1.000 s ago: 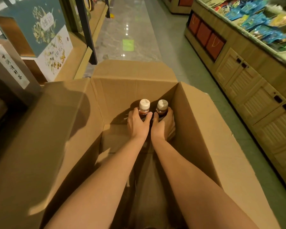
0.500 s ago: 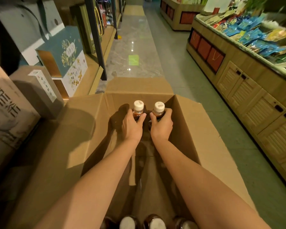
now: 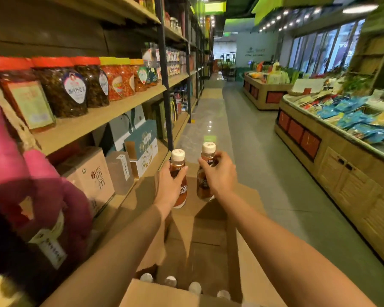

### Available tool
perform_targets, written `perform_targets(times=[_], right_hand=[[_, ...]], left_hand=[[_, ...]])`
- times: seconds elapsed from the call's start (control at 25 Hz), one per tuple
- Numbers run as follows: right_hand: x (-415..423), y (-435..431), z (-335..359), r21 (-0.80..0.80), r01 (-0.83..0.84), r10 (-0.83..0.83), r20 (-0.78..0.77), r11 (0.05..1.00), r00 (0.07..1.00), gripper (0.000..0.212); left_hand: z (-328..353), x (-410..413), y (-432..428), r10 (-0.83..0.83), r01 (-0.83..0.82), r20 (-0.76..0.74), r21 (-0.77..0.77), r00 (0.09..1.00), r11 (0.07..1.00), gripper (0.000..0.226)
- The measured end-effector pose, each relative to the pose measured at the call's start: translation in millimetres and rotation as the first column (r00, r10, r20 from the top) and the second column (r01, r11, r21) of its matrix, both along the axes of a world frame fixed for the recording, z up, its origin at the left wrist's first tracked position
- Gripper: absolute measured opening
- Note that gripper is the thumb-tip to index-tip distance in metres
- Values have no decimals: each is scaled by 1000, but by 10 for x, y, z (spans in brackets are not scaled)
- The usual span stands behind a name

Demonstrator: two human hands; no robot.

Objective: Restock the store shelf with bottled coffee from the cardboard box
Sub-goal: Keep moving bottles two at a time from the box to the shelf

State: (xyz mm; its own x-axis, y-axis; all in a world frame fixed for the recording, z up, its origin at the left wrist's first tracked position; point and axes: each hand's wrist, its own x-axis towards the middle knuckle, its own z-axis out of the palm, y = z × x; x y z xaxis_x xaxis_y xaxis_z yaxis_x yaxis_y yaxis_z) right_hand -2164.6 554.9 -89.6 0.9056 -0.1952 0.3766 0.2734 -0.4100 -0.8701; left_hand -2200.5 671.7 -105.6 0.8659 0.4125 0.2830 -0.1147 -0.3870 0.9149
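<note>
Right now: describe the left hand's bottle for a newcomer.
Above the open cardboard box in the aisle, each hand grips a white-capped coffee bottle. The left hand has the left bottle, nearer the shelves, capped lower than the right bottle in the right hand.

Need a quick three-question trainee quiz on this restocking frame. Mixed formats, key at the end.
1. True or false: the left hand grips the left bottle and the right hand grips the right bottle.
2. Multiple choice: relative to the cardboard box, the two held bottles are A) standing inside it, B) raised above it, C) lying on the floor beside it.
3. Fill in: the remaining bottles show their white caps at the box's ___ end (near or far from the person).

Key: 1 true; 2 B; 3 near.
</note>
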Motion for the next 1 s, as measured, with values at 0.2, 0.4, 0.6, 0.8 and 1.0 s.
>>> perform_targets(times=[0.2, 0.4, 0.6, 0.8, 1.0], right_hand=[[-480, -415, 343, 23, -209, 206, 84, 978, 975, 38], [-1192, -945, 502, -25, -400, 399, 146, 916, 905, 35], [-1964, -1089, 611, 5, -605, 602, 92, 796, 793, 32], [-2823, -933, 788, 45, -756, 754, 56, 653, 654, 32], [-3990, -700, 934, 95, -863, 861, 72, 496, 503, 34]], left_hand=[[376, -687, -423, 138, -141, 78, 34, 987, 989, 41], [528, -1564, -1011, 314, -319, 137, 18, 939, 948, 42], [680, -2607, -1373, 513, -525, 158, 47, 844, 850, 34], [800, -3714, -1474, 655, -664, 125, 53, 745, 746, 19], [937, -5027, -1569, 755, -773, 166, 107, 634, 625, 6]])
